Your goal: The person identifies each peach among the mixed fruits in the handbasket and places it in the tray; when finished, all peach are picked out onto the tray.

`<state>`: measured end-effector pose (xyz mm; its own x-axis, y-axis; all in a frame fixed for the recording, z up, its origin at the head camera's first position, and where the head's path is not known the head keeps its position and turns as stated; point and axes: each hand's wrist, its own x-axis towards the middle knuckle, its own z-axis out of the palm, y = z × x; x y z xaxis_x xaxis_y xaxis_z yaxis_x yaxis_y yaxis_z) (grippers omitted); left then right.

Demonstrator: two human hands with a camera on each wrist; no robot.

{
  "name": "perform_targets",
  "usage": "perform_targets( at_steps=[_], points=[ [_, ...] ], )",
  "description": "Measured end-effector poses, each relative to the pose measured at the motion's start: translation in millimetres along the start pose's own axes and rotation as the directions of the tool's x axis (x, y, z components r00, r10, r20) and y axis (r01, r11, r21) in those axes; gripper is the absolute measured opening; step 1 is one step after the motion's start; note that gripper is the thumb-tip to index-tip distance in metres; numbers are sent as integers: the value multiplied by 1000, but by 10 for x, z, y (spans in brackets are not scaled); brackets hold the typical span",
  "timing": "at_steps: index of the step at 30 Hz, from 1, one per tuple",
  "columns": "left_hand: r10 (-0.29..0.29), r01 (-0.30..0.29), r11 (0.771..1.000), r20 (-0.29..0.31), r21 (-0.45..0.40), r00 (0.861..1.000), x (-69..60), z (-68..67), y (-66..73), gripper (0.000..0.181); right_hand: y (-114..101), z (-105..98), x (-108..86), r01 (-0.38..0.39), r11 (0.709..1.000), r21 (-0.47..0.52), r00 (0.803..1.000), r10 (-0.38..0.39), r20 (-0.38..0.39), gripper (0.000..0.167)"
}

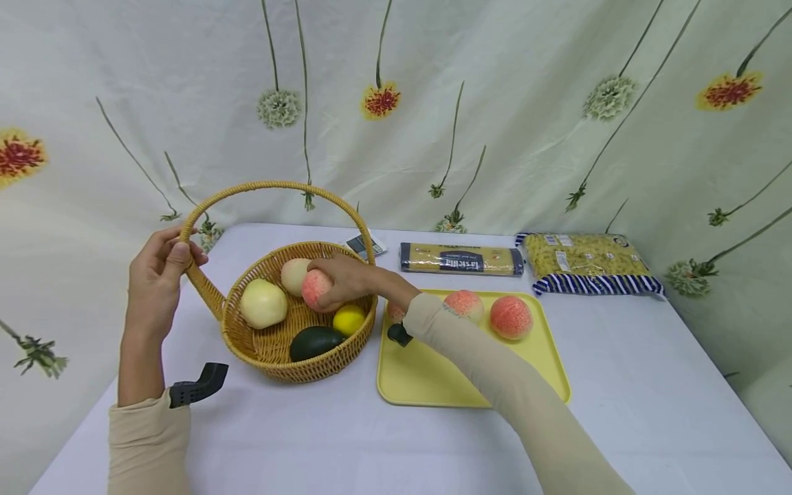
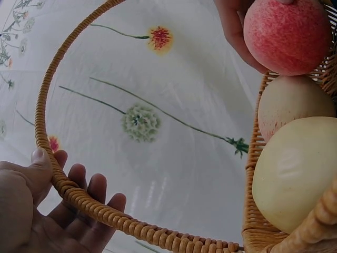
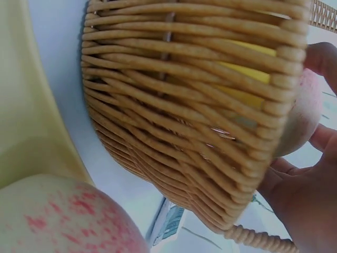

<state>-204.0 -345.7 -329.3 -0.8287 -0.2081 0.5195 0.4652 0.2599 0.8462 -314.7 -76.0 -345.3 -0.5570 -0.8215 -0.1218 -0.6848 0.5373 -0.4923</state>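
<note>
My left hand (image 1: 155, 273) holds the handle (image 1: 207, 206) of a round wicker basket (image 1: 309, 371) at its left side, thumb on one side and fingers behind. Inside the basket, my right hand (image 1: 348, 278) grips a pink-red peach (image 1: 315, 287) from above. Beside that peach lie a paler peach (image 1: 294, 275) and a large pale yellow-green round fruit (image 1: 263, 304). A dark green avocado-like fruit (image 1: 314, 342) and a yellow lemon (image 1: 349, 320) rest nearer the front. In the right wrist view the basket wall partly hides the gripped peach (image 3: 303, 116).
Right of the basket is a yellow tray (image 1: 433, 385) bearing a pink-white peach (image 1: 464, 304), a redder peach (image 1: 511, 317) and another partly hidden by my right arm. Behind lie a spaghetti pack (image 1: 460, 259) and a bag of pasta (image 1: 584, 262). A small tag (image 1: 365, 242) shows behind the basket.
</note>
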Motion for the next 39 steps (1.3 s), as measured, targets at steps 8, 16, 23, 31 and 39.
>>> perform_targets(
  at_steps=[8, 16, 23, 31, 39],
  points=[
    [4, -4, 1000, -2, 3, 1000, 11, 11, -10, 31, -14, -45, -54, 77, 996, 36, 994, -74, -84, 65],
    [0, 0, 1000, -6, 6, 1000, 11, 19, -12, 31, -4, -52, -119, 134, 989, 65, 982, -124, -140, 63],
    [1, -1, 1000, -1, 14, 1000, 17, 24, -9, 31, -3, -43, -190, 149, 985, 87, 977, -133, -169, 65],
    [3, -3, 1000, -6, 11, 1000, 16, 20, -9, 31, -3, -40, -313, 187, 979, 85, 962, -165, -220, 60],
    [7, -7, 1000, -10, 3, 1000, 14, 10, -8, 30, 23, 18, -389, 214, 971, 109, 945, -178, -273, 65]
  ],
)
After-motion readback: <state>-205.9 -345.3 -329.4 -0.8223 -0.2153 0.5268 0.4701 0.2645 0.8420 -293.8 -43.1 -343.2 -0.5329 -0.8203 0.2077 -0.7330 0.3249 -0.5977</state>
